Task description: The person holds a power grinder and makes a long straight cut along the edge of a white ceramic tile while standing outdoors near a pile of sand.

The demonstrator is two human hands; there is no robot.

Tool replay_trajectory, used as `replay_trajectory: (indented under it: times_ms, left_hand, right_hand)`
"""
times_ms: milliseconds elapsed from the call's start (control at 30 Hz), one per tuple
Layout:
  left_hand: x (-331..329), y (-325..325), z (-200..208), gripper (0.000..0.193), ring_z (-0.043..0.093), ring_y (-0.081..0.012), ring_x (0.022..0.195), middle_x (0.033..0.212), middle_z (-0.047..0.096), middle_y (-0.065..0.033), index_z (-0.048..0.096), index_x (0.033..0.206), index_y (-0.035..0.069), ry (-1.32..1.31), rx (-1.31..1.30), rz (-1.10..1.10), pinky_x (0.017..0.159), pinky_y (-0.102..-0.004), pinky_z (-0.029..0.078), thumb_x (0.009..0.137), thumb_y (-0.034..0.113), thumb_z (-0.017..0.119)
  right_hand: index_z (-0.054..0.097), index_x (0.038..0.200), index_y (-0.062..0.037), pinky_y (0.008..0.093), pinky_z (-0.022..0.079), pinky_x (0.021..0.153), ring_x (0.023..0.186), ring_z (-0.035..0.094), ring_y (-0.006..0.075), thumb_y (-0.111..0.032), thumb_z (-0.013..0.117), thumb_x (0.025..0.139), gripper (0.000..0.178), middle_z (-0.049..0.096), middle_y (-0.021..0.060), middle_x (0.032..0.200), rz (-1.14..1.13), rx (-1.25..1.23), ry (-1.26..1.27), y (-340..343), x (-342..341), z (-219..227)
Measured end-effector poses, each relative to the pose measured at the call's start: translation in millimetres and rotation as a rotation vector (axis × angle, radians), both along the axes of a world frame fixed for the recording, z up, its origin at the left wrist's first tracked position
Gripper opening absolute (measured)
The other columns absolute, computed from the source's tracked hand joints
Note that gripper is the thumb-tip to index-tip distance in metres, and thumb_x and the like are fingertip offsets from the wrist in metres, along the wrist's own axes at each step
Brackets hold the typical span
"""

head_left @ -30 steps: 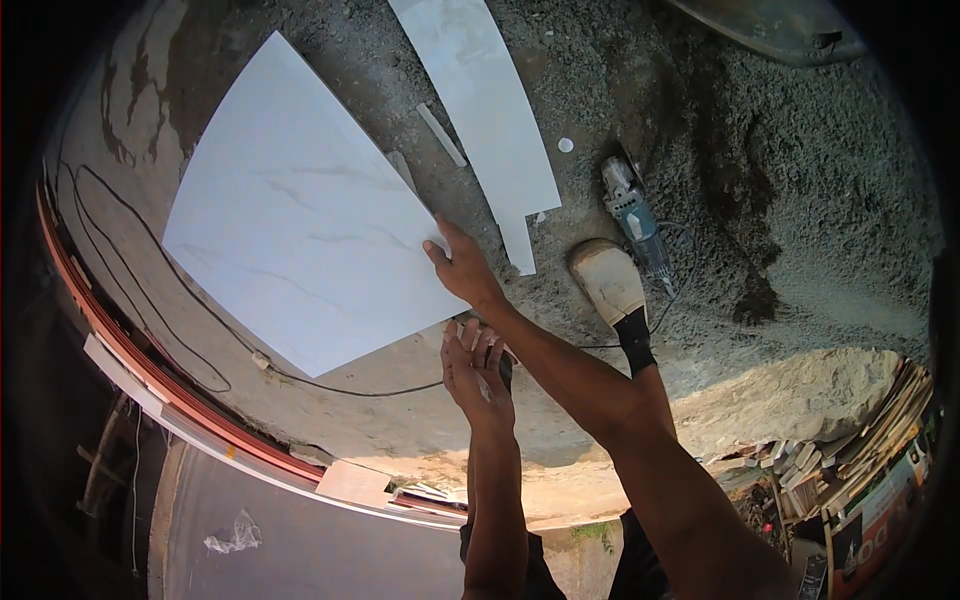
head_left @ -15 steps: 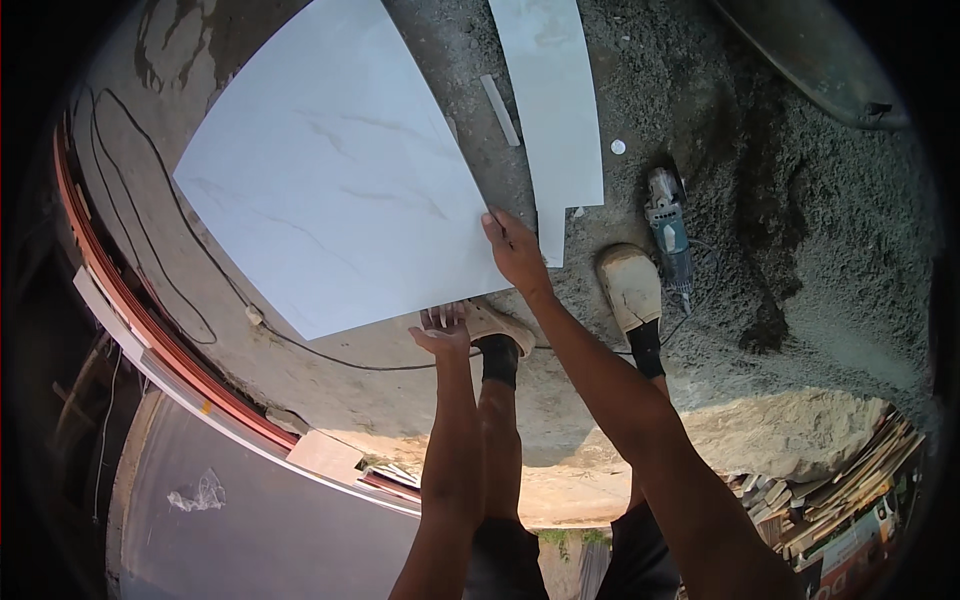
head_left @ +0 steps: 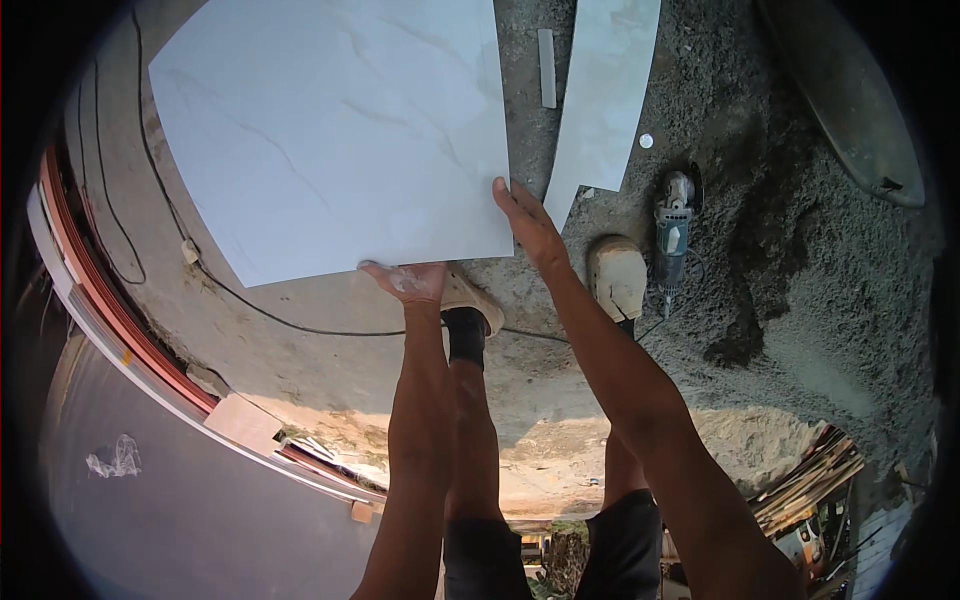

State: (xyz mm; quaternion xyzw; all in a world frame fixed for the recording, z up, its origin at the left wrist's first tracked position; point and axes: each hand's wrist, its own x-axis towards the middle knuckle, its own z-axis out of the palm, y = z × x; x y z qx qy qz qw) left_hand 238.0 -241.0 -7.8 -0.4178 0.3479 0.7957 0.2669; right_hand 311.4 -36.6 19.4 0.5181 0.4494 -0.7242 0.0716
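A large white tile with faint grey veining (head_left: 340, 130) fills the upper left of the head view. My left hand (head_left: 408, 282), dusted with white powder, grips its near edge; the thumb lies at the edge and the fingers are hidden under the tile. At the near right corner my right hand (head_left: 532, 230) is closed on the side edge, with some fingers out of sight. To the right lies a long, narrow piece of pale tile (head_left: 605, 100) with a notched near end. Between the two is a thin offcut strip (head_left: 547, 68).
An angle grinder (head_left: 672, 240) lies on the gritty ground right of my right shoe (head_left: 616, 275). A dark cable (head_left: 330, 330) crosses the concrete behind my left shoe (head_left: 475, 300). A metal wheelbarrow-like tray (head_left: 850, 110) stands far right; stacked wood strips (head_left: 805, 480) lie lower right.
My left hand has gone from spread fingers below the near edge to a grip on it. The tile has turned slightly, and the view has shifted. My right hand stays at the side edge.
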Motion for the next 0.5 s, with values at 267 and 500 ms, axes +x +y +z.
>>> replay_trajectory:
  times_ms: [267, 500]
  left_hand:
    - [15, 16, 6, 0.090, 0.042, -0.0268, 0.137, 0.151, 0.041, -0.0029, 0.036, 0.151, 0.023, 0.175, -0.049, -0.097, 0.109, -0.0540, 0.042, 0.084, 0.080, 0.054]
    - [13, 23, 12, 0.078, 0.047, -0.0268, 0.132, 0.145, 0.048, -0.0031, 0.040, 0.148, 0.019, 0.153, -0.023, -0.117, 0.110, -0.0513, 0.042, 0.089, 0.065, 0.064]
  right_hand:
    - [0.056, 0.139, 0.0000, 0.0374, 0.037, 0.109, 0.126, 0.053, 0.0298, -0.063, 0.046, 0.099, 0.075, 0.061, 0.0207, 0.132, -0.003, -0.065, 0.007, -1, -4, 8]
    - [0.057, 0.134, 0.0026, 0.0382, 0.039, 0.107, 0.121, 0.055, 0.0327, -0.060, 0.041, 0.102, 0.072, 0.061, 0.0224, 0.129, 0.188, 0.258, -0.085, 8, -3, -7]
